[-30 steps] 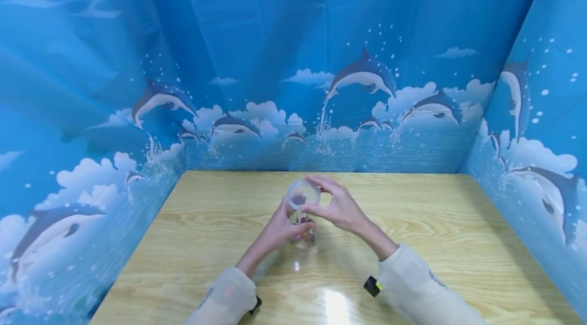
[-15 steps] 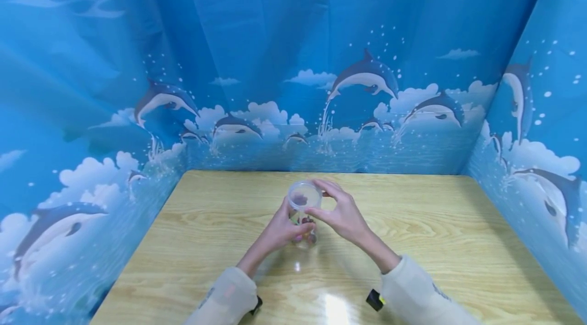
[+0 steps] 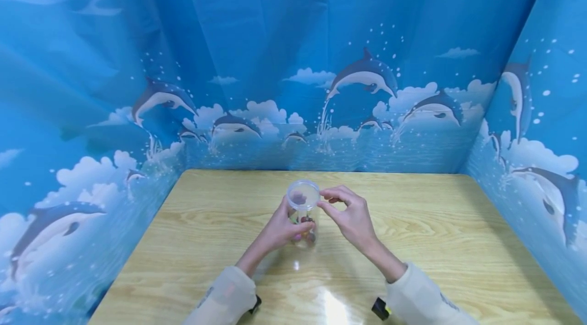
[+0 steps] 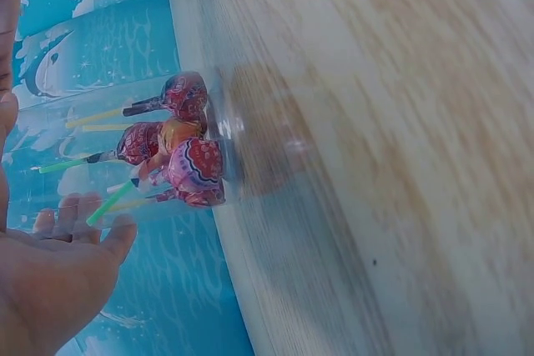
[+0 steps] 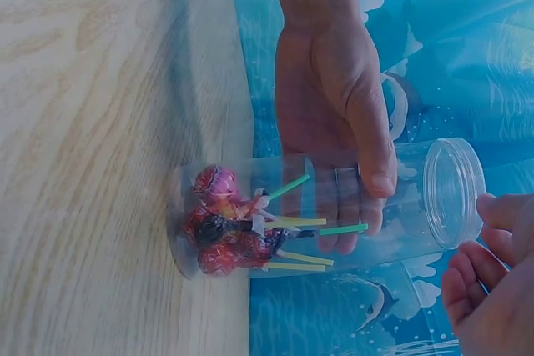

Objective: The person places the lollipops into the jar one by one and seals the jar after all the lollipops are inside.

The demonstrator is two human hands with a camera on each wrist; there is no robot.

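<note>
A clear plastic jar (image 5: 396, 181) stands upright on the table with several wrapped lollipops (image 5: 242, 231) at its bottom, their green and yellow sticks pointing upward. My left hand (image 3: 281, 227) grips the jar's side, fingers behind it and thumb across the front. On the jar's mouth sits a round transparent lid (image 3: 303, 194). At the lid's right edge are the bent thumb and fingertips of my right hand (image 3: 353, 217); whether they pinch the rim or merely touch it, I cannot tell. Through the clear wall, the lollipops (image 4: 188, 152) show in the left wrist view too.
The light wood-grain table (image 3: 206, 243) extends around both hands. Blue curtains (image 3: 257, 60) printed with dolphins and clouds enclose its back and sides. A small black device (image 3: 380, 308) hangs at the right sleeve.
My right hand has drawn back to the right, from spanning the lid to having its fingertips at the lid's edge. The left hand and jar stay nearly where they were.
</note>
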